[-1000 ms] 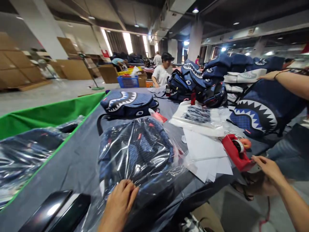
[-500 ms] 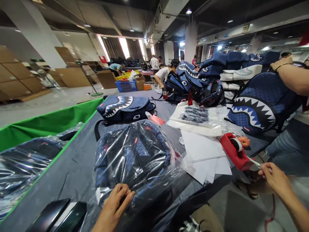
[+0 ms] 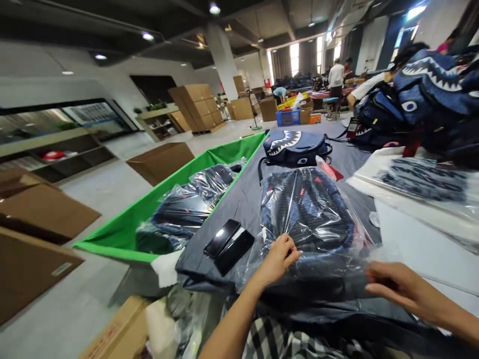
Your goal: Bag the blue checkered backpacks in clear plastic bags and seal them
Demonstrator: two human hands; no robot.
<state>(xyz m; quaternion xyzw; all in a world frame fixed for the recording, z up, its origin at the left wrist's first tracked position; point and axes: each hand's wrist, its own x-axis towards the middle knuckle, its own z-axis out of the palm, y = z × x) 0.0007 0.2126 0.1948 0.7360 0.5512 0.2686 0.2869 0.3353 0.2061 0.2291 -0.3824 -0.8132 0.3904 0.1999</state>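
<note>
A dark blue backpack (image 3: 307, 209) lies in a clear plastic bag (image 3: 322, 267) on the grey-covered table. My left hand (image 3: 280, 254) is closed on the bag's near edge, pinching a fold of the film. Beside the bag's near right corner is my right hand (image 3: 392, 286), its fingers curled together and their tips blurred. Whatever those fingertips hold cannot be made out. Just beyond the bagged one, another backpack (image 3: 294, 147) with a shark-mouth print lies unwrapped.
Two black phone-like slabs (image 3: 230, 244) lie left of the bag. A green-edged bin (image 3: 123, 239) holds several bagged backpacks. White sheets (image 3: 407, 239) and printed plastic bags (image 3: 422, 182) lie at right, near piled backpacks (image 3: 422, 104). A person in white (image 3: 370, 89) leans behind the pile.
My view has swung left. My right hand has come from the red tape dispenser, where it was drawing out tape, to the bag's right side. My left hand stays on the bag's edge.
</note>
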